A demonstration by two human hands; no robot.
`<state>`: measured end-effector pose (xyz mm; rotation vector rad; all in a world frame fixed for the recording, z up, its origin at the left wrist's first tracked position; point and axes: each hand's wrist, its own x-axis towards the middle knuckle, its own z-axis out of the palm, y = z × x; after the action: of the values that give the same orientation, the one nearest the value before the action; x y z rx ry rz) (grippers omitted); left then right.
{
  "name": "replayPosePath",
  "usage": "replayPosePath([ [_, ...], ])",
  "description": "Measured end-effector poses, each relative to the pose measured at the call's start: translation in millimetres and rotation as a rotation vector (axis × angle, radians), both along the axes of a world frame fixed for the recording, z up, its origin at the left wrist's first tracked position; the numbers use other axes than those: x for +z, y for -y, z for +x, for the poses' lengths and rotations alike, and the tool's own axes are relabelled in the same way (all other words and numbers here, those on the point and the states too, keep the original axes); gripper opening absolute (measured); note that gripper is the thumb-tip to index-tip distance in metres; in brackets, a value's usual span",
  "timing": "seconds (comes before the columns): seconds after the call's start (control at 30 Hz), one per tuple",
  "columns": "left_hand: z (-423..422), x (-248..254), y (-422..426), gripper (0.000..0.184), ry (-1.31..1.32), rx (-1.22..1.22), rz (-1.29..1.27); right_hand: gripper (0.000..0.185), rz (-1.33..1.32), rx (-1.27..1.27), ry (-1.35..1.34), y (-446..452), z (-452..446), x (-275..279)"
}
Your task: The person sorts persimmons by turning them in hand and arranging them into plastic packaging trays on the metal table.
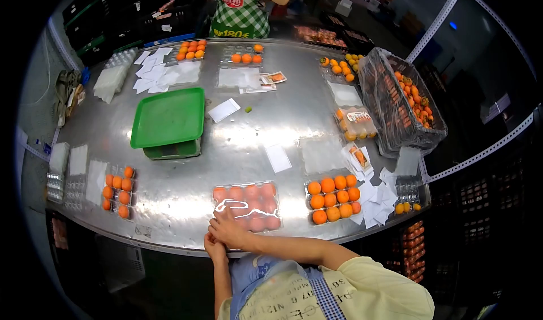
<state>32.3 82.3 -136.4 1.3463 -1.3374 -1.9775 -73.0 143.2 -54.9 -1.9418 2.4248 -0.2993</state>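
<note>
A closed clear plastic clamshell box (263, 207) of reddish-orange fruit, apparently persimmons, lies near the front edge of the metal table. My right hand (229, 230) reaches across to its near left corner, fingers bent against the box's edge. Just below, at the table's edge, my left hand (215, 249) has its fingers curled; the right hand partly covers what they touch. To the right sits an open clamshell tray (334, 198) with rows of orange persimmons, its clear lid (323, 155) folded back. A white paper slip (278, 158) lies beyond the closed box.
A green tray (168, 116) rests on a base at centre left. Another part-filled tray (117, 193) lies left. Loose slips (378, 204) are heaped at right, near a plastic-lined crate (390, 111) of persimmons. Across the table (243, 130) stands a person in a green checked apron (240, 12).
</note>
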Motion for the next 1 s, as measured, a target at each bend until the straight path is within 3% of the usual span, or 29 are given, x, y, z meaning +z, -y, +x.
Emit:
replayPosePath([
  [0.3, -5, 11, -7, 0.028, 0.013, 0.017, -0.036, 0.029, -0.017, -0.002, -0.057, 5, 4, -9],
  [0.37, 16, -99, -5, 0.030, -0.243, 0.060, -0.161, 0.027, -0.045, 0.024, 0.025, 8, 1, -6],
  [0.4, 20, -73, -8, 0.029, -0.105, 0.027, -0.170, 0.028, -0.085, -0.001, -0.057, 12, -4, -13],
  [0.47, -3, -13, -2, 0.030, 0.077, -0.010, -0.100, 0.041, -0.134, -0.072, 0.334, 15, -32, 35],
  [0.5, -5, -2, -1, 0.031, 0.112, -0.013, -0.029, 0.043, -0.164, -0.100, 0.376, 13, -44, 67],
  [0.57, -8, 3, -3, 0.031, 0.006, 0.041, 0.114, 0.037, -0.235, -0.119, 0.387, 8, -68, 77],
  [0.73, -14, 25, 2, 0.038, 0.020, -0.045, 0.098, 0.022, -0.258, -0.218, 0.270, 14, -131, 103],
  [1.0, -10, 28, 3, 0.044, 0.035, -0.107, 0.126, 0.027, 0.043, -0.402, 0.160, 54, -225, 79],
])
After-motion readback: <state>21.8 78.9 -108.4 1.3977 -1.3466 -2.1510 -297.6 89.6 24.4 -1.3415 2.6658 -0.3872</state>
